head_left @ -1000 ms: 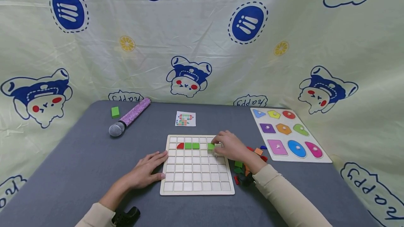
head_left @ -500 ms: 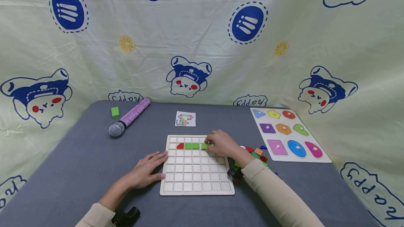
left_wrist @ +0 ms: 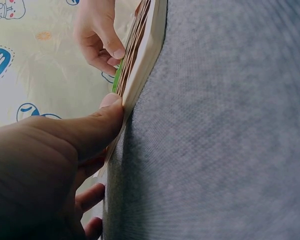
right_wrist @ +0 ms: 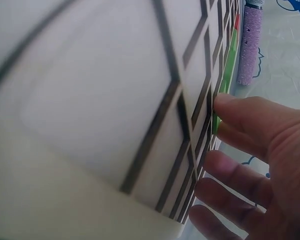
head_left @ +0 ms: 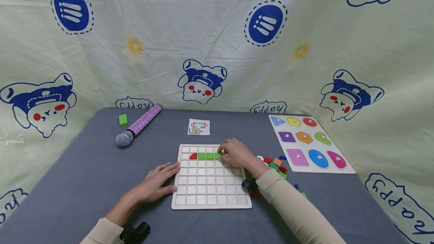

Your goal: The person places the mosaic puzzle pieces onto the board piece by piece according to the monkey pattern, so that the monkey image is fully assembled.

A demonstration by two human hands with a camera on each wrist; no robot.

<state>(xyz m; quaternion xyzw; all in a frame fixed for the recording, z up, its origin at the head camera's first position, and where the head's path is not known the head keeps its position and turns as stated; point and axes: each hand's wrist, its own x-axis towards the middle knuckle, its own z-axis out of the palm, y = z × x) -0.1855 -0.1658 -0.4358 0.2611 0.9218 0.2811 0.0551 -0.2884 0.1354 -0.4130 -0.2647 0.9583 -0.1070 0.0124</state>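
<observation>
While the thumb and forefinger of the right hand [head_left: 237,154] pinch a small green tile [head_left: 217,156] over the upper part of the grid board [head_left: 211,191], the other right fingers bend loosely below them, as the right wrist view shows; whether the tile is seated in its cell I cannot tell; just left of those fingertips, in the same row, lie two more green tiles [head_left: 205,156], and past them a red piece [head_left: 193,156] with a curved edge; farther left, the left hand [head_left: 157,183] lies with fingers extended and a little apart, gripping nothing, its fingertips and thumb touching the board's left edge; beyond the right fingers, toward the backdrop, a printed card [head_left: 199,126] lies on the grey tabletop [head_left: 159,221]; to their right and nearer the person, loose coloured pieces [head_left: 274,165] are heaped beside the board, partly hidden by the right forearm; well to the right stands out a white puzzle board [head_left: 312,147] with nine knobbed shapes; far to the left and beyond both hands, a glittery purple microphone [head_left: 145,120] lies aslant, with a green block [head_left: 123,120] near it; behind everything hangs a pale cloth [head_left: 223,29] printed with blue-capped cartoon animals.
</observation>
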